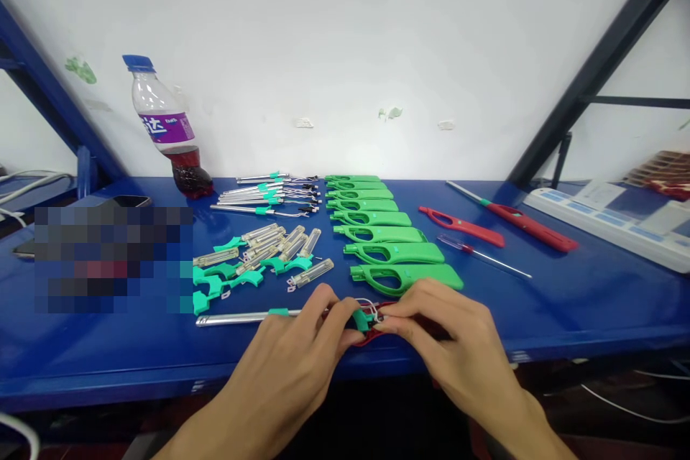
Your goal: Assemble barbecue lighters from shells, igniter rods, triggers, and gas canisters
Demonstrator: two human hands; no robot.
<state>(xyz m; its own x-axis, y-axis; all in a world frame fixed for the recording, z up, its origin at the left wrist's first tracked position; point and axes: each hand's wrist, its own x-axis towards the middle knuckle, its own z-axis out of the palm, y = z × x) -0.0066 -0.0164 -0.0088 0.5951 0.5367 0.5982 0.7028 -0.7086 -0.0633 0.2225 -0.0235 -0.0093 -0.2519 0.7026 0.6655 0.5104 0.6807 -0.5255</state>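
Note:
Near the table's front edge my two hands meet over a partly assembled long-reach lighter. Its red housing (369,336) shows between them, mostly hidden by fingers. From it a silver tube (237,318) with a green collar points left. My left hand (318,334) is closed on the housing, thumb and fingers beside a green trigger (361,319). A thin white wire (367,302) loops above the trigger. My right hand (447,327) pinches at the wire's lower end, at the housing's right side; the exact small part in its fingertips is partly hidden.
Green lighter housings (407,277) line up behind my hands. Left of them lie clear fuel tanks (311,274), green triggers (208,286) and metal tubes (248,196). To the right are a screwdriver (485,256), a red housing half (463,226), a red lighter (531,228) and a power strip (609,226). A bottle (167,129) stands back left.

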